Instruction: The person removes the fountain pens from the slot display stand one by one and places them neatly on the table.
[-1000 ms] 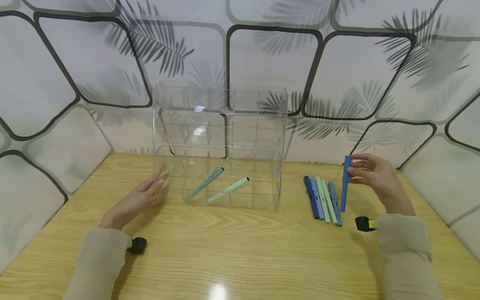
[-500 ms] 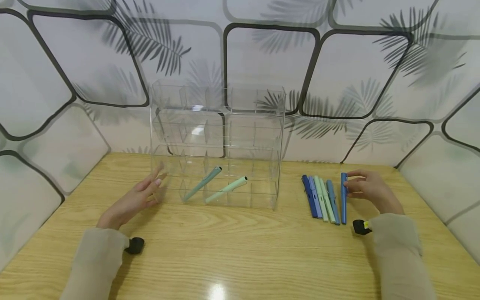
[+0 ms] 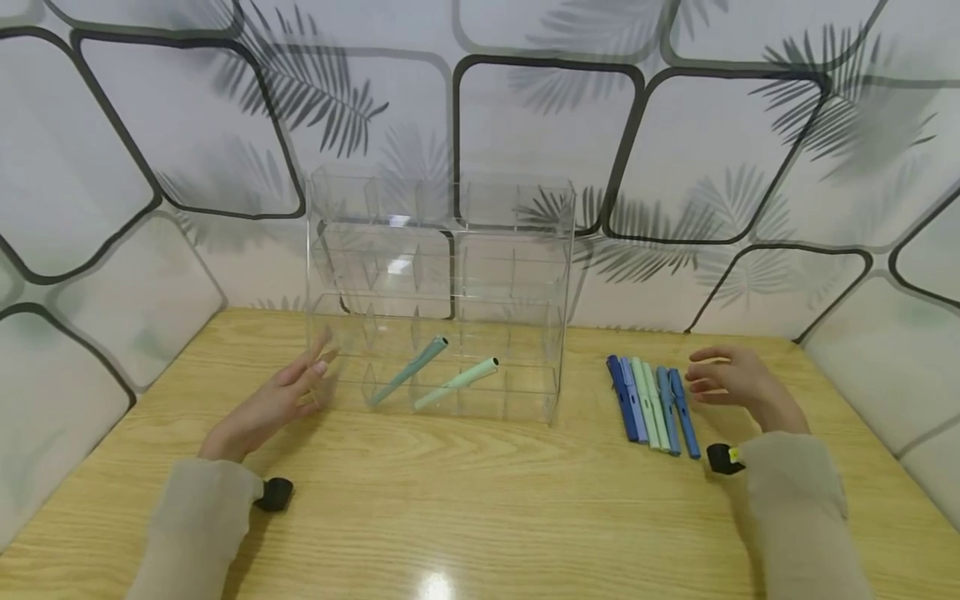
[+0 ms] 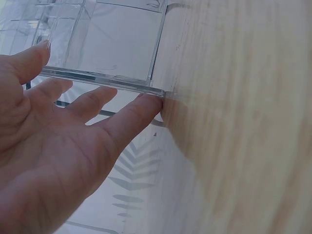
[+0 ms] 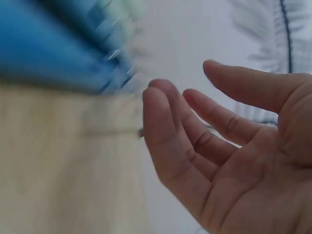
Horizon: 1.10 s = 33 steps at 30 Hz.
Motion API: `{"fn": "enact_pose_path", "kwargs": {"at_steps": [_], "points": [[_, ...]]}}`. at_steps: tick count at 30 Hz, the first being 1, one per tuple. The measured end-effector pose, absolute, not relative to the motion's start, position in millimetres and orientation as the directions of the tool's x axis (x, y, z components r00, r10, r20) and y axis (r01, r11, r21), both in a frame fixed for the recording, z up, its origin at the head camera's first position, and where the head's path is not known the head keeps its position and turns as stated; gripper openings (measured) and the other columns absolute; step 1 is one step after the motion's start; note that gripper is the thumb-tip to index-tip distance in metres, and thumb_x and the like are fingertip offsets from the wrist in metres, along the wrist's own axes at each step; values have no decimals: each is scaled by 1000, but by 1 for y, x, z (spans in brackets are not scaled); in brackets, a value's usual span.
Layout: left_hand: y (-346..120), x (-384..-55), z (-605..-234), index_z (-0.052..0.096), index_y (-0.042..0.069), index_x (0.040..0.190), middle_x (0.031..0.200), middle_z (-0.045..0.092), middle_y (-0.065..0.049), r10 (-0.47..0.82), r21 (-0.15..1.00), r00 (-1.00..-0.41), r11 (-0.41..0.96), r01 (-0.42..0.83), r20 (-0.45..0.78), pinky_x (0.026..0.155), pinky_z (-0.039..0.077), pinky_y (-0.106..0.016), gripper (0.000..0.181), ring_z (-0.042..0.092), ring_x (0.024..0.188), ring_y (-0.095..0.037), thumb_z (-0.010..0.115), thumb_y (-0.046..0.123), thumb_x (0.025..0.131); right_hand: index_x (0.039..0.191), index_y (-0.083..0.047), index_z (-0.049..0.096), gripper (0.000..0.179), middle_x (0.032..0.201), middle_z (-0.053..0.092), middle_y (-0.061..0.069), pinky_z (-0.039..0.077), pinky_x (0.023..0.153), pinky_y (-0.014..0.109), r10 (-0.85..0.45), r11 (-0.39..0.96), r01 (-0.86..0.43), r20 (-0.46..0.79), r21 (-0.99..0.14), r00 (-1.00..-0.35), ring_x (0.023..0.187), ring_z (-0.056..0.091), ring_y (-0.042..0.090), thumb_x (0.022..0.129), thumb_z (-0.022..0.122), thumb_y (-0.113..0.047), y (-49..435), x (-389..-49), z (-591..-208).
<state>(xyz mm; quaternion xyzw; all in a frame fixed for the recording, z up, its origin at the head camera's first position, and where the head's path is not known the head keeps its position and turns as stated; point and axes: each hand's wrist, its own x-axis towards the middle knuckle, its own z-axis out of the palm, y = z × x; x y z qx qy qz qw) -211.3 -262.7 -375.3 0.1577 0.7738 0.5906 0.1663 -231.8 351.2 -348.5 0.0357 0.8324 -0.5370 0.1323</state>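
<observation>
My left hand (image 3: 273,400) is at the lower left side of a clear acrylic rack (image 3: 555,333). In the left wrist view its relaxed fingers (image 4: 131,122) lie along the rack's edge, the thumb in front. A teal pen (image 3: 408,371) and a mint green pen (image 3: 456,383) lean in the rack's bottom row. To the right, several capped pens lie side by side on the table: a dark blue pen (image 3: 622,400) at one end, a blue pen (image 3: 684,414) at the other. My right hand (image 3: 738,383) hovers just right of the blue pen, fingers loosely bent, holding nothing.
The wooden table (image 3: 450,508) runs back to a wall covering (image 3: 547,108) with dark outlines and leaf prints. A black wrist device (image 3: 275,494) sits by the left sleeve, another black device (image 3: 724,458) by the right sleeve.
My right hand has lowered the blue pen to the table at the right end of the row and let go of it. The left hand has stayed at the rack.
</observation>
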Motion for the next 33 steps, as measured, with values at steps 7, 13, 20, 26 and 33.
{"fn": "enact_pose_path", "kwargs": {"at_steps": [7, 13, 20, 26, 33], "points": [[-263, -212, -377, -11, 24, 163, 168, -11, -17, 427, 967, -901, 253, 39, -75, 113, 17, -70, 67, -8, 150, -47, 31, 39, 113, 140, 15, 42, 50, 107, 68, 6, 61, 79, 36, -203, 453, 6, -109, -892, -973, 89, 70, 17, 103, 61, -14, 315, -234, -319], [-262, -212, -376, -10, 25, 163, 168, -10, -15, 422, 967, -903, 251, 33, -78, 114, 16, -69, 67, -7, 150, -46, 31, 39, 113, 133, 9, 50, 43, 113, 66, 10, 61, 81, 36, -255, 429, -82, -34, -899, -966, 94, 69, 20, 102, 64, -17, 283, -233, -295], [-259, -211, -375, -11, 25, 163, 168, -8, -19, 426, 967, -902, 251, 39, -74, 112, 14, -73, 67, -9, 149, -48, 31, 37, 113, 127, 10, 54, 36, 109, 67, 8, 61, 81, 37, -294, 357, -153, 45, -922, -955, 92, 70, 18, 101, 65, -11, 249, -229, -276], [-258, -210, -376, -10, 24, 163, 168, -10, -15, 420, 969, -904, 247, 28, -81, 113, 15, -72, 67, -7, 150, -46, 31, 40, 113, 122, 12, 55, 31, 105, 68, 14, 61, 82, 42, -361, 285, -177, 66, -942, -930, 91, 71, 23, 98, 66, -4, 220, -228, -268], [-260, -211, -376, -9, 25, 163, 169, -7, -15, 411, 966, -908, 257, 30, -81, 114, 15, -70, 67, -7, 150, -45, 31, 42, 112, 122, 9, 58, 28, 113, 64, 23, 60, 84, 48, -414, 275, -191, 63, -942, -908, 94, 70, 25, 96, 67, 0, 197, -230, -264]]}}
